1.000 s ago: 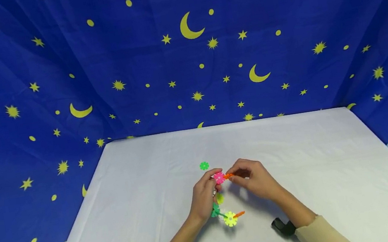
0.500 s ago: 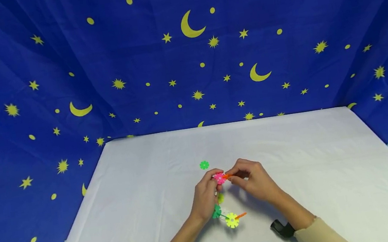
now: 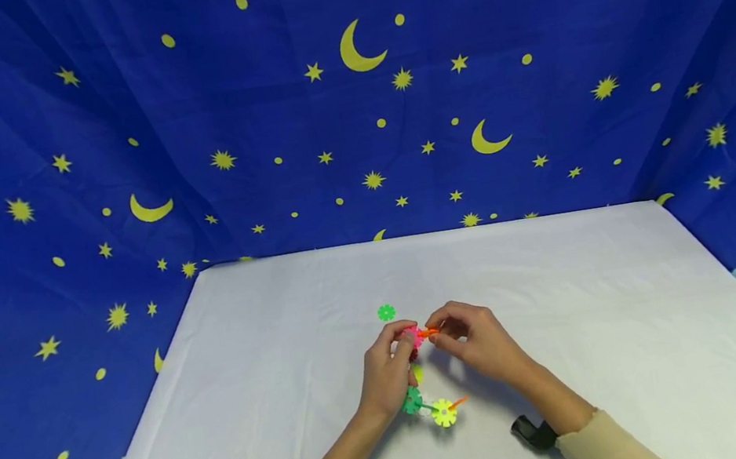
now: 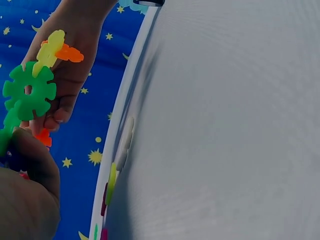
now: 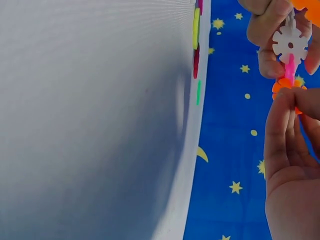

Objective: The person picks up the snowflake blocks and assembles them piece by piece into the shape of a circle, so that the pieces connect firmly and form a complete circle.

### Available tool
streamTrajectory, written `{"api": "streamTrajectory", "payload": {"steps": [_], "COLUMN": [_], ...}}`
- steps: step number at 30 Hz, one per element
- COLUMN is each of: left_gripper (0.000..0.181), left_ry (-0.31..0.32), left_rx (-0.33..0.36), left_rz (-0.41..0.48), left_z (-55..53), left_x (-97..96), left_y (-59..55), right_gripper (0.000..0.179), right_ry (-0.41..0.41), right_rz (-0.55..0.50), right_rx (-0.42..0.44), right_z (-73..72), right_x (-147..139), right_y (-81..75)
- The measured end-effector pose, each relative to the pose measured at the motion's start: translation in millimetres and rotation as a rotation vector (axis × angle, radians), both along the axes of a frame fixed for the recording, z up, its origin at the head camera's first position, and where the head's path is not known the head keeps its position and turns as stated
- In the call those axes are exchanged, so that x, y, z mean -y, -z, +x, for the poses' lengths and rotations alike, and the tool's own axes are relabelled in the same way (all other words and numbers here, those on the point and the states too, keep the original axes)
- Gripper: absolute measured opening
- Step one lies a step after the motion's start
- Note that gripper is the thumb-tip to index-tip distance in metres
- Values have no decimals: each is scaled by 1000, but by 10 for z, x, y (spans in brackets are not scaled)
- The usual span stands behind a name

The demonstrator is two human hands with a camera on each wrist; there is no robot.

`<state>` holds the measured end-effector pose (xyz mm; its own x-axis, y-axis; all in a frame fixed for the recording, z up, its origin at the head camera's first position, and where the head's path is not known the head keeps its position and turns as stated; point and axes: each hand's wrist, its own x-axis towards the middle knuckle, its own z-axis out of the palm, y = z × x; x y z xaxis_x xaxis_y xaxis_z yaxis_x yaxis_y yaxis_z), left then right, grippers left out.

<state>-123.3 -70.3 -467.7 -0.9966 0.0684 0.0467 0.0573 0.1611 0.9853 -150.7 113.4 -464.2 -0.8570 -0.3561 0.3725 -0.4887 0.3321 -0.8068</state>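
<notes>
My left hand (image 3: pixel 383 378) holds a linked chain of notched plastic snowflake discs over the table. In the head view a pink disc (image 3: pixel 414 337) shows at its fingertips. From below that hand, a green disc (image 4: pixel 30 90) and a yellow disc (image 3: pixel 444 412) stick out, with an orange disc (image 4: pixel 70 53) edge-on at the end. My right hand (image 3: pixel 480 339) pinches another orange disc (image 5: pixel 284 89) between thumb and fingers, right at the pink one. A white disc (image 5: pixel 290 45) joins the pink one in the right wrist view. The left palm hides part of the chain.
A loose green disc (image 3: pixel 386 312) lies on the white table (image 3: pixel 275 370) beyond the hands. Several other discs lie flat, including a yellow one (image 4: pixel 111 183) and a white one (image 4: pixel 126 144). Blue star-patterned cloth (image 3: pixel 252 120) surrounds the table's back and sides.
The pink disc has turned more edge-on in the left fingers, with the right hand's orange disc against it. The hanging yellow end has swung slightly right. Both hands stay nearly in place.
</notes>
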Motion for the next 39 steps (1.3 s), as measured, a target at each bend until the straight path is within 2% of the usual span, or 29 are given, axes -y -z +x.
{"api": "streamTrajectory", "payload": {"steps": [6, 9, 14, 20, 24, 27, 35, 39], "left_gripper": [26, 28, 30, 26, 21, 18, 17, 18], "left_ry": [2, 7, 24, 33, 26, 29, 9, -8], "left_rx": [-24, -27, -40, -63, -65, -65, -16, -36], "left_rz": [38, 48, 56, 75, 106, 117, 135, 103], "left_z": [86, 93, 82, 70, 63, 59, 64, 75], "left_x": [32, 51, 65, 77, 77, 75, 78, 79], "left_y": [-283, -329, -325, -296, -284, -276, -270, -294], "right_gripper": [21, 21, 21, 20, 20, 20, 23, 25], "right_ry": [36, 43, 41, -28, -48, -51, -94, -108], "right_rz": [1, 9, 56, 154, 197, 224, 346, 386], "right_rx": [35, 36, 94, 226, 264, 264, 163, 164], "right_z": [-2, -13, -43, -121, -190, -231, -310, -325], "right_x": [13, 11, -8, 15, 57, 94, 218, 257], "right_y": [-9, 0, 25, 66, 94, 116, 143, 153]}}
